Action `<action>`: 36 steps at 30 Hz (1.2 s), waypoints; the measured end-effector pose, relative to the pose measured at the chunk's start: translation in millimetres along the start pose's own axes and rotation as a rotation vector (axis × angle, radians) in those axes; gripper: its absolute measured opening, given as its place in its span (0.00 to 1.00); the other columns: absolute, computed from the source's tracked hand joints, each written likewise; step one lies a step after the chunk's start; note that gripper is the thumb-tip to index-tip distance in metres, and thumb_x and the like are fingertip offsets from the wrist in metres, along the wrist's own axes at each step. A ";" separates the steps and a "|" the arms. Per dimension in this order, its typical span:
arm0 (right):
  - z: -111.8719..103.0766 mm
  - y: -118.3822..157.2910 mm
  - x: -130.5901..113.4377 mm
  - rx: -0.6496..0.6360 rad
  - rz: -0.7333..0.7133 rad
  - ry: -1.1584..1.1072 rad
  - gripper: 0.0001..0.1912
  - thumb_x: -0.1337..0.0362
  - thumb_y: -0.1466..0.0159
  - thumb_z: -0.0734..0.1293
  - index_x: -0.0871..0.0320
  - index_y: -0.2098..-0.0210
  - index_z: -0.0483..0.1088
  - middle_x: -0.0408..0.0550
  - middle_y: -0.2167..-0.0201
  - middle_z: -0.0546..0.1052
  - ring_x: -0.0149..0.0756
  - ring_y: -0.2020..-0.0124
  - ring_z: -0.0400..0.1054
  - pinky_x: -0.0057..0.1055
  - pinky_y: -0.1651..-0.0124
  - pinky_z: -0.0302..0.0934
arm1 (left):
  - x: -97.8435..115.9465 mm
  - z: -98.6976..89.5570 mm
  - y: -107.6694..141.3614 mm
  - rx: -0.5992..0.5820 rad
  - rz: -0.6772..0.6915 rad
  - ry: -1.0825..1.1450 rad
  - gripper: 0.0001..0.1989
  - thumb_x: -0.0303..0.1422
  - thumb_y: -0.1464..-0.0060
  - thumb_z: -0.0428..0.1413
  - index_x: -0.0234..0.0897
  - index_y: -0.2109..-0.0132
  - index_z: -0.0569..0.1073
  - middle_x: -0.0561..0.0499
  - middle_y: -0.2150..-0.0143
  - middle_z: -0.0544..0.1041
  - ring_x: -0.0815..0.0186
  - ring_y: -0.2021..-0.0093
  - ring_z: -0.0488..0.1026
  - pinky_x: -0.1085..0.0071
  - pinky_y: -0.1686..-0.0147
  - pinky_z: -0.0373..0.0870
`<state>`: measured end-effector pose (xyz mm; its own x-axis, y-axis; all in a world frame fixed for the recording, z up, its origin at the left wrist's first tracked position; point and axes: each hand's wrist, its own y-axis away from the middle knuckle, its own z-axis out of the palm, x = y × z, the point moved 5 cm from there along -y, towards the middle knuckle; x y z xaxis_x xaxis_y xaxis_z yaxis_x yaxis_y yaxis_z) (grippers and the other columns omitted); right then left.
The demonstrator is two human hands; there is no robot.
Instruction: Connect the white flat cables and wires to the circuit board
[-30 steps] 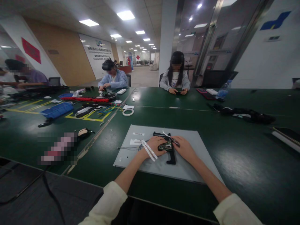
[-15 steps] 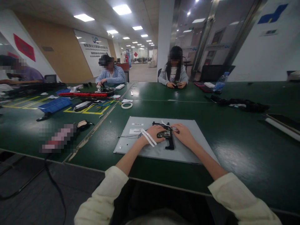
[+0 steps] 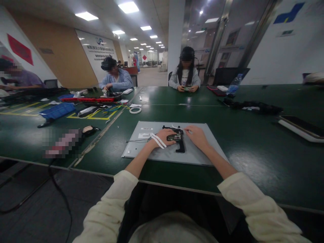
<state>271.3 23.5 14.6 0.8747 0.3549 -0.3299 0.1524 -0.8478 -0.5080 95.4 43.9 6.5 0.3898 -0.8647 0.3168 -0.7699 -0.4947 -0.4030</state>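
Note:
A light grey flat panel (image 3: 139, 148) lies on the green table. On it is a black frame (image 3: 181, 145) with a small circuit board (image 3: 178, 135) in its middle. My left hand (image 3: 163, 137) is closed around the board's left side, thumb along the near edge. Two white strips (image 3: 159, 141) cross that wrist. Right of the frame, my right hand (image 3: 196, 136) is pinched at the end of a thin white flat cable (image 3: 177, 127); the fingertips are small and blurred. Thin grey wires (image 3: 135, 141) run left from under my left hand.
Across the table (image 3: 157, 114) sit two people, one holding a small object. To the left lie a blue tray (image 3: 58, 109), a white tape ring (image 3: 135, 110) and a pixelated pink item (image 3: 63, 143). At right are a black cloth-like bundle (image 3: 255, 107), a bottle (image 3: 235, 84) and a dark-topped device (image 3: 302, 128).
My right hand has shifted slightly up and away from the frame's right side. The left hand stays on the board. The whole view has tilted and moved a little.

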 end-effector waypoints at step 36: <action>-4.5 9.3 -17.9 -0.013 -0.191 0.227 0.10 0.67 0.39 0.58 0.59 0.66 0.71 0.49 0.66 0.71 0.35 0.62 0.62 0.29 0.59 0.55 | 4.9 -5.7 -5.0 0.103 -0.019 -0.092 0.17 0.38 0.41 0.43 0.36 0.50 0.67 0.45 0.51 0.69 0.63 0.49 0.65 0.63 0.48 0.61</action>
<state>259.2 7.5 19.4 0.9098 0.4129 -0.0419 0.3292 -0.7795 -0.5330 98.3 42.7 14.9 0.4520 -0.8572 0.2468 -0.7081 -0.5131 -0.4852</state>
